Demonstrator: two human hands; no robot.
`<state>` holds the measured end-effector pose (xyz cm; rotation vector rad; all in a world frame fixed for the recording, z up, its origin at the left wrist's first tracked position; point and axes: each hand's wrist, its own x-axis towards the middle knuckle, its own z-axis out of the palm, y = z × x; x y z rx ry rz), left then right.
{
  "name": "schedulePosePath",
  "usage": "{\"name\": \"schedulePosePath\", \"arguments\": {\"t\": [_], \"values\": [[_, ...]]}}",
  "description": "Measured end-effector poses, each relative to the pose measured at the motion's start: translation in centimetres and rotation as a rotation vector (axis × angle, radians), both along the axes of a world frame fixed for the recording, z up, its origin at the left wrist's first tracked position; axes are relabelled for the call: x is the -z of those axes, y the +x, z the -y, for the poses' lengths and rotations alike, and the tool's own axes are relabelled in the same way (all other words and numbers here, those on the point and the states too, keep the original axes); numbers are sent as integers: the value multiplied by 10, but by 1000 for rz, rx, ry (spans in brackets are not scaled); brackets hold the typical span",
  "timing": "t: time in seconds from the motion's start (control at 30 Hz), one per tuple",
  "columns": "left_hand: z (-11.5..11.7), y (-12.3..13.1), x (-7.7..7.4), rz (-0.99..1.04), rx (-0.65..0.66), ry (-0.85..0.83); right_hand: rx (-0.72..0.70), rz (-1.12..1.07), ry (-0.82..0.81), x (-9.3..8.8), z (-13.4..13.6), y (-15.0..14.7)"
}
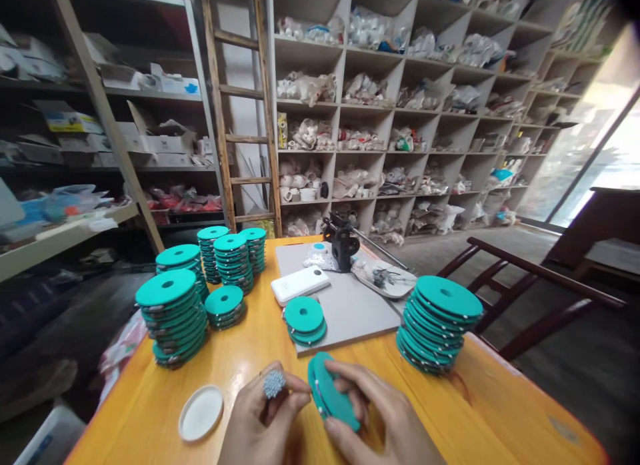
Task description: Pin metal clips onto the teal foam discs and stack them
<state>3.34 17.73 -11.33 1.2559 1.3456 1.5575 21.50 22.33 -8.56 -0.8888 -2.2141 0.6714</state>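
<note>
Storage-room shelves [313, 102] rise behind a yellow wooden surface [480, 412] crowded with stacks of teal discs [174, 318].

Near its edge, the right hand [385, 422] grips a tilted teal disc [331, 393] in curled fingers; the left hand [257, 425] pinches a small grey beaded cluster [274, 384], seemingly metal, just beside it. A white lid [201, 413] lies nearby.

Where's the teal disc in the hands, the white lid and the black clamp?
Teal disc [331, 393]: head view, its flat face.
White lid [201, 414]: head view, its inner centre.
Black clamp [342, 248]: head view, its upright body.
</note>
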Motion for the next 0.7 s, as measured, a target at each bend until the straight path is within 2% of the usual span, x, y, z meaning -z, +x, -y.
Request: {"name": "schedulePosePath", "arguments": {"t": [0.17, 0.23, 0.33, 0.53, 0.6, 0.7], "values": [[-6, 1, 1, 82, -40, -176, -241, 222, 133, 16, -11, 39], [-7, 3, 1, 66, -33, -216, -267, 268, 162, 19, -14, 43], [-7, 6, 5, 74, 18, -238, -198, 195, 108, 19, -11, 30], [-4, 4, 14, 155, 137, -213, -98, -63, -181, 14, -4, -16], [0, 7, 10, 259, 142, -232, -15, -110, -268, 13, -4, -23], [7, 17, 1, 563, 129, -334, 57, -207, -349, 12, -5, -26]]}}
